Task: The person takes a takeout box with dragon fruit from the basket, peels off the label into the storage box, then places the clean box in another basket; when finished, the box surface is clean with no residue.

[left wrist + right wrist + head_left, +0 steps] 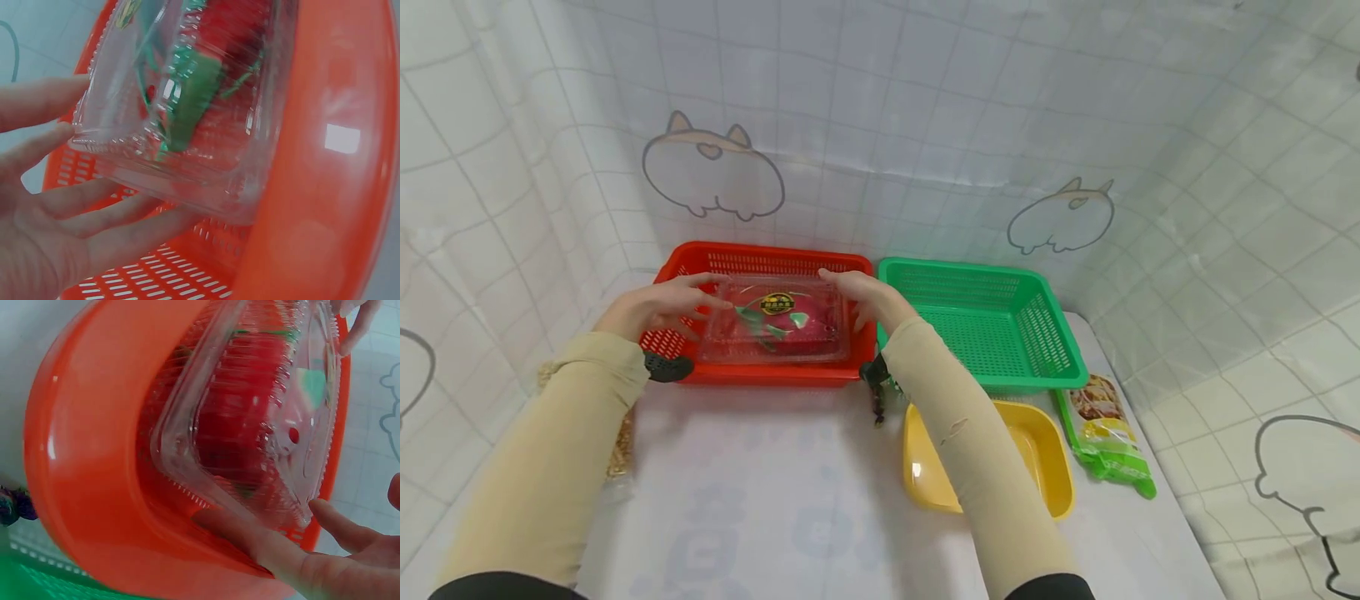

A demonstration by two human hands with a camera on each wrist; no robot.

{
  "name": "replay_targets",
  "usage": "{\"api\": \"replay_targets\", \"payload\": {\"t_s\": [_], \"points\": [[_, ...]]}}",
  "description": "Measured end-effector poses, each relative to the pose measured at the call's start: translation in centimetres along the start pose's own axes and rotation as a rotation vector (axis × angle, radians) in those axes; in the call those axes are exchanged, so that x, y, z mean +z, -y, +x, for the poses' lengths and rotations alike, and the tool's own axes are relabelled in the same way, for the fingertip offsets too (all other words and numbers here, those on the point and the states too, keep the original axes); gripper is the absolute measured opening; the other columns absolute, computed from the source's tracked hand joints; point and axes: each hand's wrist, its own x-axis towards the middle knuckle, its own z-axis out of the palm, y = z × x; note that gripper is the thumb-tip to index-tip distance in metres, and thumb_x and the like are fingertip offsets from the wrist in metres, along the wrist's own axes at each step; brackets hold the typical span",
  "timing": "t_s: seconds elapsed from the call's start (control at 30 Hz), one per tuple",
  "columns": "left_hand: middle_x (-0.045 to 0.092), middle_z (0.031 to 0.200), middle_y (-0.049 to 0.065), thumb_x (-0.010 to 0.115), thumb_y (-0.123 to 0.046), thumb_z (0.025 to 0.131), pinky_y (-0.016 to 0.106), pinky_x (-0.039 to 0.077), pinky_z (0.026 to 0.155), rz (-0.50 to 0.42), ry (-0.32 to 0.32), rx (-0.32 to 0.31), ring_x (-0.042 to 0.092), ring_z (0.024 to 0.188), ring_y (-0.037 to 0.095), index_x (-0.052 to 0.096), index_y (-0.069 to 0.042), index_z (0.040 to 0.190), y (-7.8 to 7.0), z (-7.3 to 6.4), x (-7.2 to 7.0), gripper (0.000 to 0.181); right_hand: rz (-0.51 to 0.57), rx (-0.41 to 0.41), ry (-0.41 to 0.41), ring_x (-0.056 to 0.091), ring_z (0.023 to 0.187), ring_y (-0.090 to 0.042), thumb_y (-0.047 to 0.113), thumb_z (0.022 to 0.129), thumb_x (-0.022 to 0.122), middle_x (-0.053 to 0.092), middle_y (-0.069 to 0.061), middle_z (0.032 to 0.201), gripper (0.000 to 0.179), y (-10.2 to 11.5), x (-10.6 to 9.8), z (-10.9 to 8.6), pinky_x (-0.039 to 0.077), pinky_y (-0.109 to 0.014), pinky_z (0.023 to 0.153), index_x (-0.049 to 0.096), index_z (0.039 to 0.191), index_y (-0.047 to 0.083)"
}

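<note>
A clear plastic clamshell box (775, 325) lies in the red basket (760, 377). Through its lid show something red, green leaf-like pieces and a black-and-gold label. My left hand (666, 307) is at the box's left end. In the left wrist view its extended fingers (112, 215) reach along and under the box's edge. At the other end is my right hand (868, 293), with one fingertip at the lid's corner and a finger (237, 531) along the lower rim beside the basket wall. The box's underside is mostly hidden.
To the right stands a green basket (977, 325), with a yellow bowl (1060, 467) in front of it, partly behind my right sleeve. A green food bag (1112, 442) lies at the far right. A clear packet of brown bits (621, 446) lies by my left forearm.
</note>
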Motion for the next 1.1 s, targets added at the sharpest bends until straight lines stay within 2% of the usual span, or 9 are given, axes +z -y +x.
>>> {"api": "replay_targets", "payload": {"t_s": [0.2,0.5,0.67,0.9,1.1], "points": [[0.000,0.162,0.030,0.055,-0.018,0.103,0.061,0.049,0.096,0.021,-0.008,0.017,0.024,0.139,0.058,0.001,-0.016,0.162,0.2,0.5,0.1,0.079,-0.001,0.010,0.000,0.033,0.142,-0.044,0.044,0.101,0.054,0.031,-0.011,0.159,0.060,-0.3,0.1,0.4,0.037,-0.069,0.105,0.041,0.151,0.014],[0.023,0.153,0.031,0.049,-0.013,0.104,0.060,0.050,0.097,0.044,-0.038,0.028,0.036,0.135,0.052,0.005,-0.014,0.161,1.0,0.6,-0.3,0.072,-0.053,0.008,0.043,0.050,0.125,-0.041,0.038,0.102,0.054,0.048,-0.014,0.143,0.051,-0.6,0.2,0.9,0.049,-0.062,0.097,0.048,0.143,0.009],[0.024,0.153,0.032,0.048,-0.014,0.105,0.060,0.050,0.096,0.049,-0.031,0.033,0.036,0.136,0.051,0.003,-0.014,0.161,1.4,0.6,-0.5,0.072,-0.033,0.004,0.039,0.052,0.123,-0.040,0.029,0.104,0.052,0.048,-0.014,0.142,0.044,-0.9,0.3,1.3,0.050,-0.062,0.094,0.047,0.143,0.008],[0.023,0.153,0.032,0.049,-0.015,0.105,0.060,0.049,0.098,0.035,-0.026,0.025,0.035,0.136,0.051,0.002,-0.015,0.161,1.6,0.8,-0.4,0.073,-0.050,-0.011,0.019,0.044,0.133,-0.038,0.013,0.101,0.054,0.043,-0.011,0.148,0.045,-1.9,0.5,1.9,0.050,-0.063,0.094,0.045,0.146,0.014],[0.024,0.152,0.031,0.048,-0.014,0.105,0.061,0.050,0.096,0.056,-0.037,0.046,0.039,0.134,0.051,0.003,-0.014,0.161,1.5,0.8,-0.3,0.072,-0.088,-0.045,-0.010,0.042,0.134,-0.034,0.006,0.101,0.052,0.048,-0.013,0.140,0.040,-2.1,0.6,2.0,0.052,-0.062,0.090,0.043,0.139,0.015]]}}
